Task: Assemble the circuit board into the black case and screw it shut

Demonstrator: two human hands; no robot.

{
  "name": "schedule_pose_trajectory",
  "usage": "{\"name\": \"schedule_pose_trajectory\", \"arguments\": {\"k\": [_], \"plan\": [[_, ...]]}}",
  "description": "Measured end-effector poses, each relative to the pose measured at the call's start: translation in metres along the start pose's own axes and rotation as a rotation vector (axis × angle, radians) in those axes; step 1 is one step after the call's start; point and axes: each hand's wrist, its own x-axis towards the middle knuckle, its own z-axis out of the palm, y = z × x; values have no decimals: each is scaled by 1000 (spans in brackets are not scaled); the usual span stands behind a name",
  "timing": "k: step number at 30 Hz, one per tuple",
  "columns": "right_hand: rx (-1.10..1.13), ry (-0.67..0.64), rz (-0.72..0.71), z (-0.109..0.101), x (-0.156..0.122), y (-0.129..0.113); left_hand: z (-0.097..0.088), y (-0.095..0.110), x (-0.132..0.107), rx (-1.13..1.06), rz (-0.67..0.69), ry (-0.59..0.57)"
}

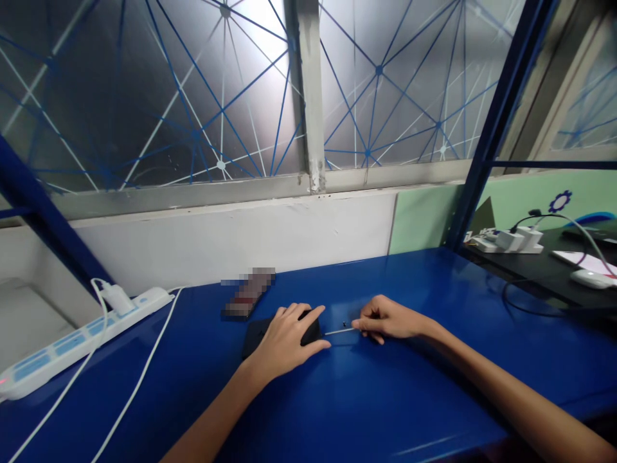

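A black, box-like object (pixel 253 335) lies on the blue table. My left hand (pixel 284 341) rests across its top, fingers spread, with thumb and index finger reaching past its right end. Much of the object is hidden under that hand. To the right, my right hand (pixel 383 318) pinches the end of a thin metal rod (pixel 337 332) between thumb and fingers. The rod's other end points left, close to the black object's right end; whether they touch I cannot tell. Tiny dark bits (pixel 344 324) show just behind the rod, too small to name.
Behind my left hand lies a dark, flat object, partly pixelated (pixel 248 294). A white power strip (pixel 91 337) with a plugged-in charger and white cables (pixel 139 379) occupies the left side. Blue frame posts (pixel 496 109) flank the blue table (pixel 385 405); another power strip (pixel 515 241) stands at right.
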Motion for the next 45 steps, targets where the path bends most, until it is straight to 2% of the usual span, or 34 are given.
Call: {"name": "schedule_pose_trajectory", "arguments": {"k": [4,9,12,16,21,29,38,45], "plan": [[-59,68,-17,-12,-3,-4,-11,-4,0,-19,-39,-74],[-148,254,32,-34,-14,0,-27,-22,-7,-62,-97,-165],[-186,247,67,-41,-18,3,-36,-31,-10,-81,-85,-210],[-224,206,96,-43,-19,0,-46,-33,-10,-111,-113,-298],[-257,193,103,-44,-19,3,-47,-33,-9,-104,-120,-303],[-312,174,113,-41,-17,11,-53,-33,-8,-120,-153,-386],[-229,171,83,-39,-19,1,-45,-40,-11,-134,-184,-318],[-209,177,59,-39,-19,1,-36,-40,-10,-48,-214,-250]]}}
